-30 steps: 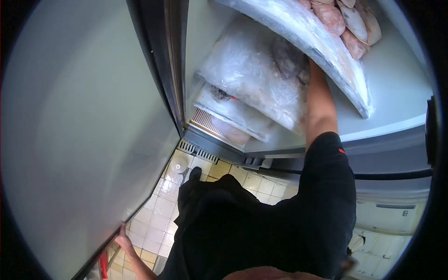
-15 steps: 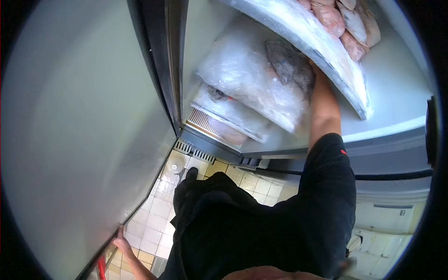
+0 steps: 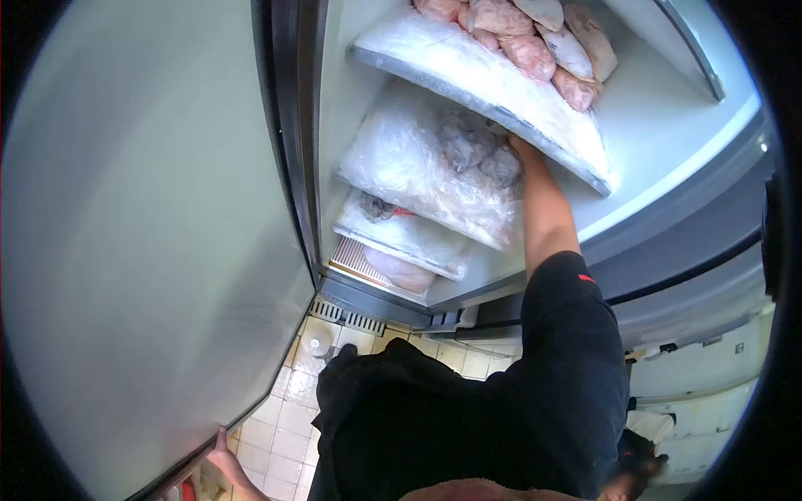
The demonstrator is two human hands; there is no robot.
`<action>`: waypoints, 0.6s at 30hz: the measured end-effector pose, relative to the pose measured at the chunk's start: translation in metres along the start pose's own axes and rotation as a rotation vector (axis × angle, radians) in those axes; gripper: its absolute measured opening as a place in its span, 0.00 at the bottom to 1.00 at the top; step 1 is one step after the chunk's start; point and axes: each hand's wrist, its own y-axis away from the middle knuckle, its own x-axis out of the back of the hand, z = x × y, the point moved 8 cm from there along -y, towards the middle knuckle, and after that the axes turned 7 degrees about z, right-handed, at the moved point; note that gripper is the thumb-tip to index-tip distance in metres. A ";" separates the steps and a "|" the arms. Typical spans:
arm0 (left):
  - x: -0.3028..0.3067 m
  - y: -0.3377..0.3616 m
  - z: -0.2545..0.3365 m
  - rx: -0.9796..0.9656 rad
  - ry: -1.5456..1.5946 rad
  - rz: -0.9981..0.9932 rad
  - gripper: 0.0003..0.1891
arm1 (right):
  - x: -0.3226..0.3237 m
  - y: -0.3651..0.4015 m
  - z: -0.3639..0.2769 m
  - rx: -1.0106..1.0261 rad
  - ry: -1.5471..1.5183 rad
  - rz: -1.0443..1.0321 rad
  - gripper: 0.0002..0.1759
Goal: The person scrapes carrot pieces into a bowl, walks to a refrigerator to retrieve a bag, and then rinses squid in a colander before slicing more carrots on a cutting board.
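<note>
My left hand grips the free edge of the open freezer door, its thumb on the inner face. My right arm reaches into the freezer, and my right hand goes in below the edge of a frosted shelf, where its fingers are hidden. Beside that hand lie dark grey bagged bundles, on top of a large clear plastic bag whose contents I cannot make out. Whether the hand holds anything does not show.
Several bags of pinkish frozen food lie on the upper shelf. A lower frosted shelf and a pale bag are beneath. A white round container stands on the tiled floor. Another person is behind at lower right.
The view has shifted, so the shelves sit lower and further left, with more of the upper shelf showing. The grey bundles look rumpled and differently placed beside my right hand. My left hand stays at the door.
</note>
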 end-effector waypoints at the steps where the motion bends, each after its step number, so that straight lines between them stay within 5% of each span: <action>1: 0.002 -0.002 -0.004 -0.001 -0.013 -0.002 0.28 | 0.003 0.001 -0.003 0.003 -0.001 0.013 0.27; 10: -0.001 -0.008 -0.014 -0.046 0.104 -0.036 0.29 | 0.034 0.002 -0.035 0.071 -0.033 0.166 0.26; 18: -0.007 -0.007 -0.006 -0.095 0.181 -0.044 0.27 | 0.080 0.011 -0.094 -0.021 0.093 -0.081 0.23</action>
